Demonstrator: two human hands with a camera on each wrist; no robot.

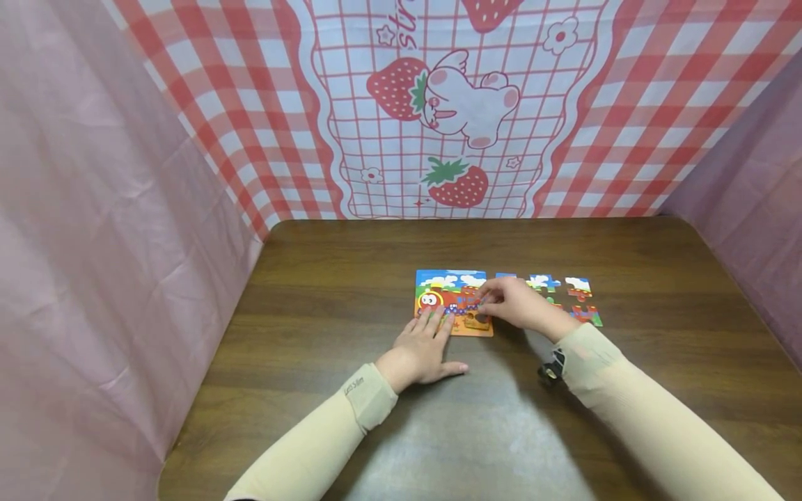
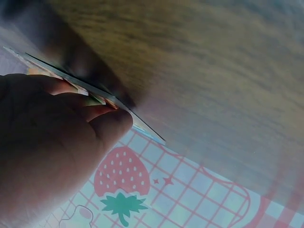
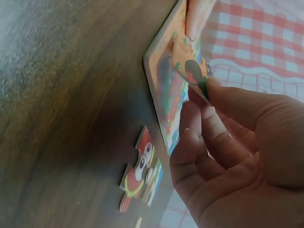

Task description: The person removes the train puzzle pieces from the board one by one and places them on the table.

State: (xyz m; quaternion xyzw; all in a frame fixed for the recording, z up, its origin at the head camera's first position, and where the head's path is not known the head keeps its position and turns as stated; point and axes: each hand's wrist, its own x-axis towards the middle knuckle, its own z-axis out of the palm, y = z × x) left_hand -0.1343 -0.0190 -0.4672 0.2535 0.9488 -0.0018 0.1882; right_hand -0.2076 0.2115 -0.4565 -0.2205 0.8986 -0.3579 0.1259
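Note:
A colourful jigsaw board (image 1: 450,275) with a blue-sky border and an orange lower edge lies on the table. My left hand (image 1: 421,351) rests with spread, straight fingers on its lower left part, beside a red face with big eyes. Over the board's lower right, my right hand (image 1: 520,305) pinches an orange puzzle piece (image 3: 192,69) between thumb and fingers. In the right wrist view the piece is tilted above the board (image 3: 151,71), with one edge close to a left fingertip. The left wrist view shows the left hand (image 2: 57,128) against the board's thin edge.
Loose puzzle pieces lie right of the board, among them a cloud piece (image 1: 541,282), another cloud-and-red piece (image 1: 579,287) and a red-green one (image 1: 585,314). The right hand partly covers this group. A checked strawberry cloth (image 1: 451,125) hangs behind the wooden table (image 1: 326,278).

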